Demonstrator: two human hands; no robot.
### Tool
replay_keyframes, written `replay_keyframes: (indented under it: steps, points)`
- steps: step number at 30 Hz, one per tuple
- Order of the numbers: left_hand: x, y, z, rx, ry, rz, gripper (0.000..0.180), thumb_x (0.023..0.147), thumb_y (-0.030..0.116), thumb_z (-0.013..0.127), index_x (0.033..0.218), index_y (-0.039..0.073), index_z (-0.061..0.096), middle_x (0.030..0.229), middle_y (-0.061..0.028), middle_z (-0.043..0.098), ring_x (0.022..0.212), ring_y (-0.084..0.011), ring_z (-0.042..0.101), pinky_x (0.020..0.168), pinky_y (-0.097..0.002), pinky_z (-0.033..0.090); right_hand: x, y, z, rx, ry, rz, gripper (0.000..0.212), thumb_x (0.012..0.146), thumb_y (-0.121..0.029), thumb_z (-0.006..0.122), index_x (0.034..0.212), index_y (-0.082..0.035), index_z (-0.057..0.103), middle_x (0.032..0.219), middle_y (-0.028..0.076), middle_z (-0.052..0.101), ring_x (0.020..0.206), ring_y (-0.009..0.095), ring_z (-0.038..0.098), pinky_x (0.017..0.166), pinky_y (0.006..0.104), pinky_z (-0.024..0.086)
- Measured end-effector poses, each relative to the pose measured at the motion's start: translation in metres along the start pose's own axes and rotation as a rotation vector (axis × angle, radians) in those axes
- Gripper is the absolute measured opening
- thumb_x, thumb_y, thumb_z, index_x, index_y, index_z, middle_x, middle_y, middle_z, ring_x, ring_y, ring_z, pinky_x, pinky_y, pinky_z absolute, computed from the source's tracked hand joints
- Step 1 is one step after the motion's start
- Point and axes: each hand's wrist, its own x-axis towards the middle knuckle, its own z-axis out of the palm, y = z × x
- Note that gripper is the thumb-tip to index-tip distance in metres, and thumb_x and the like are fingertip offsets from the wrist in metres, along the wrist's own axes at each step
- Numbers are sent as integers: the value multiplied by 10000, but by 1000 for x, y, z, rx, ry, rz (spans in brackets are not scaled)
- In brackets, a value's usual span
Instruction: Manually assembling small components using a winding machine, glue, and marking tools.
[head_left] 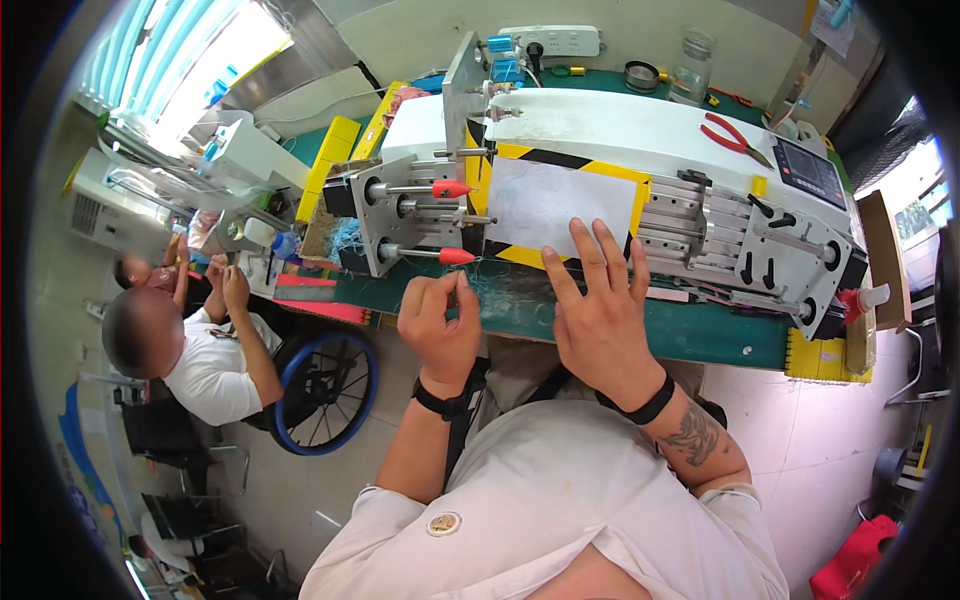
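Note:
My left hand [440,330] is closed in a pinch just below the lower red cone tip [457,256] of a bench machine. Whatever its fingertips hold is too small to make out, though fine pale threads show close by. My right hand [603,325] has its fingers spread, with the fingertips over the near edge of a white plate [555,200] bordered in yellow-and-black tape. A second red cone tip [452,188] points right from the machine's metal end plate [385,225]. On the right side stands the machine's rail and clamp assembly [700,230].
Red-handled pliers [735,138] lie on the white housing, beside a control panel [808,170]. A glass jar [692,65] and a power strip [555,40] are behind. Blue thread scraps [347,238] fill a box at left. Another person [215,360] sits in a blue-rimmed wheelchair [325,392].

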Motion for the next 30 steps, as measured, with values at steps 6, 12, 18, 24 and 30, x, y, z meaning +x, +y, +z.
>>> replay_keyframes:
  steps: [6, 12, 18, 24, 30]
  points:
    - [1, 1, -5, 5, -23, -17, 111, 916, -60, 818, 954, 22, 752, 806, -89, 600, 628, -225, 567, 576, -390, 447, 0, -1, -4, 36, -33, 10, 673, 893, -100, 775, 1561, -74, 693, 1779, 229, 448, 1697, 428, 350, 1384, 679, 144]
    - [4, 3, -3, -36, -29, -12, 111, 921, -51, 817, 943, 25, 740, 800, -86, 584, 616, -225, 551, 573, -385, 438, 0, -1, -4, 5, -12, -3, 635, 859, -114, 795, 1486, -42, 729, 1742, 225, 498, 1678, 416, 382, 1388, 676, 160]
    - [2, -7, -9, -65, -23, -81, 87, 958, -35, 803, 955, 20, 735, 816, -83, 593, 628, -206, 559, 582, -374, 447, 0, -2, -7, 6, -11, -8, 567, 883, -108, 761, 1445, -32, 746, 1705, 223, 526, 1660, 406, 407, 1387, 676, 161]
    - [13, -8, -11, -79, -5, -108, 66, 999, -35, 781, 969, 12, 745, 829, -68, 598, 654, -179, 578, 595, -339, 456, 2, 2, -2, -17, -16, -3, 543, 888, -105, 757, 1426, -35, 754, 1693, 223, 532, 1653, 403, 415, 1387, 676, 155]
    - [13, -9, -14, -99, 2, -112, 66, 1017, -40, 771, 994, 12, 737, 853, -47, 612, 678, -130, 571, 626, -294, 454, 7, 3, -1, -15, -6, 6, 520, 884, -86, 754, 1401, -38, 764, 1701, 222, 526, 1649, 404, 418, 1386, 677, 158]
